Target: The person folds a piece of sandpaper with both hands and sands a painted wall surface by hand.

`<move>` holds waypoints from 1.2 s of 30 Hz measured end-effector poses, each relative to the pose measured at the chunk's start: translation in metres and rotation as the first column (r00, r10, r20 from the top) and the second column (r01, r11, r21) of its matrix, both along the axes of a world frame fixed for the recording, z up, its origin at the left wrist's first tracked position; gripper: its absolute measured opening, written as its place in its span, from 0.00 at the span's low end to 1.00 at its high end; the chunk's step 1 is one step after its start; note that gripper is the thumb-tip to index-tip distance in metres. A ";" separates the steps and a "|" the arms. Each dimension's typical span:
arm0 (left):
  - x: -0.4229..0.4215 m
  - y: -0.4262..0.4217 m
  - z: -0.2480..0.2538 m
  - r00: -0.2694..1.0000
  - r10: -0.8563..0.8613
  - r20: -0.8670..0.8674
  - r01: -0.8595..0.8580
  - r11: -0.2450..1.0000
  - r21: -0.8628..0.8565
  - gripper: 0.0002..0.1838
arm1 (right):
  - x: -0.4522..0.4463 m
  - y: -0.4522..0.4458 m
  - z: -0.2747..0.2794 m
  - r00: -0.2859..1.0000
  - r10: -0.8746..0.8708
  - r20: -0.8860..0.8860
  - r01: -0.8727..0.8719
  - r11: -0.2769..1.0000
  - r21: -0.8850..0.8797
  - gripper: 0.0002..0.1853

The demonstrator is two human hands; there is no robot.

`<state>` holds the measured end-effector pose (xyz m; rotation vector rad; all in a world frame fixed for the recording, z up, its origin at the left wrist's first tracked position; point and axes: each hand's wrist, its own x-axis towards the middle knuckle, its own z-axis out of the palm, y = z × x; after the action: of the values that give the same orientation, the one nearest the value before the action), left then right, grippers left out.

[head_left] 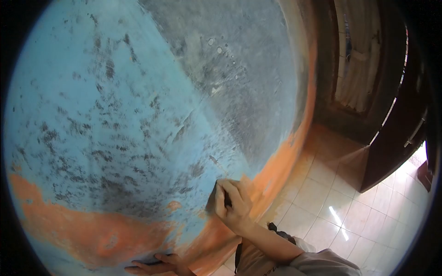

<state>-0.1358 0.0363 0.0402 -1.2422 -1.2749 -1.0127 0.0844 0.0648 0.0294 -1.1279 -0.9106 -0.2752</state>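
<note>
My right hand (232, 204) is closed against the painted wall (124, 92), near the border between blue and orange paint. Its fingers are curled round a small dark object, mostly hidden, that I cannot make out. Lower down, my left hand (161, 265) rests on the wall at the bottom of the view, fingers spread, nothing in them. Dark scuffs mark the blue paint above both hands, and a large grey area (239, 60) lies above and to the right of the blue.
A tiled floor (322, 202) lies to the right. Beyond it stand a dark open door (396, 142) and a curtained window (361, 60). The wall's edge (307, 110) curves down the right side. Part of a dark strapped item (281, 232) shows beside my right forearm.
</note>
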 end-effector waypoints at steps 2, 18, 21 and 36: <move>0.003 -0.001 0.000 0.998 0.063 0.002 -0.063 0.998 -0.026 0.32 | -0.009 -0.002 -0.005 0.996 0.083 0.021 -0.084 0.996 0.026 0.12; -0.007 0.013 -0.002 0.998 -0.057 -0.006 0.057 0.996 0.075 0.32 | -0.010 -0.012 -0.001 0.985 0.159 0.073 -0.155 0.986 -0.059 0.16; -0.007 0.015 -0.002 0.998 -0.070 0.003 0.069 0.995 0.071 0.32 | 0.000 -0.006 -0.002 0.994 0.064 0.084 -0.059 0.996 -0.059 0.15; 0.000 0.012 -0.014 0.997 -0.060 0.058 0.060 0.998 -0.002 0.32 | 0.007 -0.002 -0.007 0.995 0.079 0.065 -0.075 0.996 -0.054 0.15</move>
<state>-0.1360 0.0480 0.0262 -1.2690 -1.2911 -1.0967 0.0917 0.0628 0.0222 -1.1341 -1.0236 -0.2287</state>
